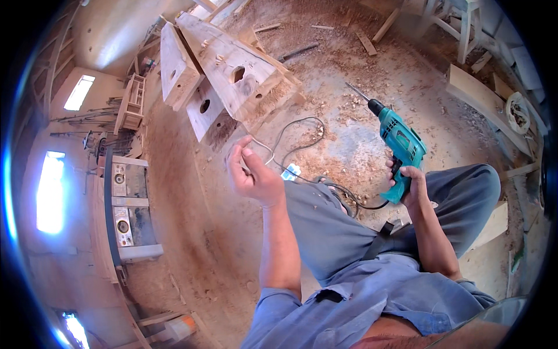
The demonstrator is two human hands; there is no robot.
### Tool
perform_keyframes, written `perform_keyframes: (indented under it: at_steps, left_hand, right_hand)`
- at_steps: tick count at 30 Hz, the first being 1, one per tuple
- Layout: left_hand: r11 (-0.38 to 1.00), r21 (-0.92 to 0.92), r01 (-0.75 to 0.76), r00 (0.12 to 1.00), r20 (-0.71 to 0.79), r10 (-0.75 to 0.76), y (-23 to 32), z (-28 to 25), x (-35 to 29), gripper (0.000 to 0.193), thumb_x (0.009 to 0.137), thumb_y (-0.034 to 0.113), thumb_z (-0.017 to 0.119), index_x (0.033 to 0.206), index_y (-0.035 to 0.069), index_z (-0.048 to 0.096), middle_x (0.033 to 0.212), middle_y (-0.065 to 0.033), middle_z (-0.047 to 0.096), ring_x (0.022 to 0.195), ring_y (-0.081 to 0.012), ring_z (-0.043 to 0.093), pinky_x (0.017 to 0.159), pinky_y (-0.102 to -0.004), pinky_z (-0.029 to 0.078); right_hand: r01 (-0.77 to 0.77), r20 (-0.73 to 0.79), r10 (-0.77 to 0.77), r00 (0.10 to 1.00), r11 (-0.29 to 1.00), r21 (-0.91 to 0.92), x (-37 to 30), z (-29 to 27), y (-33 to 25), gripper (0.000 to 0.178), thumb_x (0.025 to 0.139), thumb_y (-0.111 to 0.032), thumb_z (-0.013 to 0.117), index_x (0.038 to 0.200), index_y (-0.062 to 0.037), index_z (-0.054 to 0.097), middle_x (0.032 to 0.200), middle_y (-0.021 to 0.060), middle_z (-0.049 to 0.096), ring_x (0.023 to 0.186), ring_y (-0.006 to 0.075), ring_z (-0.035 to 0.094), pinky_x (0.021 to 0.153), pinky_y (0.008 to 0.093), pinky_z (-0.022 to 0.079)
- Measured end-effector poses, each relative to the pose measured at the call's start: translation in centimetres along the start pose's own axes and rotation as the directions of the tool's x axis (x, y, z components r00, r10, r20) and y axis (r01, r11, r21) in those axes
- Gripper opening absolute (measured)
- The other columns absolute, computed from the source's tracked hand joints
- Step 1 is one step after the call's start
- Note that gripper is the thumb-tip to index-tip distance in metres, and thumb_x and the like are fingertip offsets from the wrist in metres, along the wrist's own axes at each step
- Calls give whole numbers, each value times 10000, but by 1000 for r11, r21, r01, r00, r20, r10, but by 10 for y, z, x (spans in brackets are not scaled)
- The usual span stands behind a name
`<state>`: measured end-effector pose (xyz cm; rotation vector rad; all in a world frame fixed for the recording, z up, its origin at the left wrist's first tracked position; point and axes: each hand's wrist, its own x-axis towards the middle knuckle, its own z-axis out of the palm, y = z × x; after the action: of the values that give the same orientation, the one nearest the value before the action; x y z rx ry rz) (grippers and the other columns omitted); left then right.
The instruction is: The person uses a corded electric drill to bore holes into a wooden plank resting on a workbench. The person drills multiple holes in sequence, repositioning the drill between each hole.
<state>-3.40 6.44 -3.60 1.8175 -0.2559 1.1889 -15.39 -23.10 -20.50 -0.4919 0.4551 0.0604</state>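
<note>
A teal corded power drill (402,139) is in my right hand (410,183), its long bit pointing up and away to the left. My fingers wrap its handle near the trigger, above my bent knee. My left hand (254,174) is raised in front of me, fingers loosely bent and apart from the thumb, with nothing visible between them. Right behind its fingertips curves a pale stretch of cord (271,152). Beyond that hand lie thick wooden blocks (232,75) with round and oval holes bored in them.
The dark drill cord (363,206) loops across the dusty floor, which is strewn with wood chips. A long timber (488,107) lies at the right, near a round pale container (517,112). At the left stands a bench (136,253) with speaker-like panels. A wooden rack (132,102) is farther back.
</note>
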Motion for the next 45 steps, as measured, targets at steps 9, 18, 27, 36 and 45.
perform_keyframes:
  at_steps: [9, 18, 27, 36, 45]
  left_hand:
    - [704, 297, -645, 744, 452, 492, -13, 33, 40, 240, 960, 114, 585, 1133, -34, 663, 1200, -173, 702, 1075, -347, 639, 942, -467, 493]
    - [992, 95, 78, 997, 8, -80, -45, 16, 16, 391, 1066, 147, 478, 1309, -146, 568, 1309, -248, 607, 1117, -317, 623, 995, -434, 507]
    - [953, 301, -41, 993, 122, 4, -67, 23, -1, 537, 1083, 236, 341, 1429, -165, 436, 1391, -312, 508, 1250, -369, 559, 1031, -447, 481]
    - [814, 472, -338, 941, 188, 282, -69, 25, -3, 559, 1003, -22, 528, 1520, -87, 325, 1394, -361, 510, 1189, -465, 619, 968, -533, 550]
    - [622, 595, -509, 857, 284, 430, -72, 18, 3, 576, 1036, -49, 540, 1549, -89, 281, 1421, -366, 490, 1223, -453, 622, 1038, -517, 556]
  right_hand:
    - [-107, -81, 113, 990, 991, 74, 75, -44, 35, 552, 785, -85, 677, 1309, 30, 548, 1087, 154, 690, 803, 259, 686, 628, 353, 604]
    - [-206, -49, 213, 976, 971, 125, 128, -89, 64, 558, 788, -89, 666, 1317, 37, 544, 1118, 159, 680, 819, 273, 684, 644, 364, 610]
    - [-232, 25, 237, 971, 918, 321, 167, -112, 102, 604, 778, -81, 694, 1352, 13, 531, 1152, 136, 665, 849, 262, 672, 688, 364, 596]
    - [-173, 0, 182, 983, 933, 315, 202, -140, 111, 620, 806, -72, 693, 1386, 37, 501, 1189, 155, 696, 891, 257, 705, 693, 361, 632]
    - [-185, -25, 206, 978, 917, 354, 235, -149, 104, 599, 796, -114, 662, 1353, 65, 531, 1167, 174, 694, 895, 279, 691, 731, 374, 621]
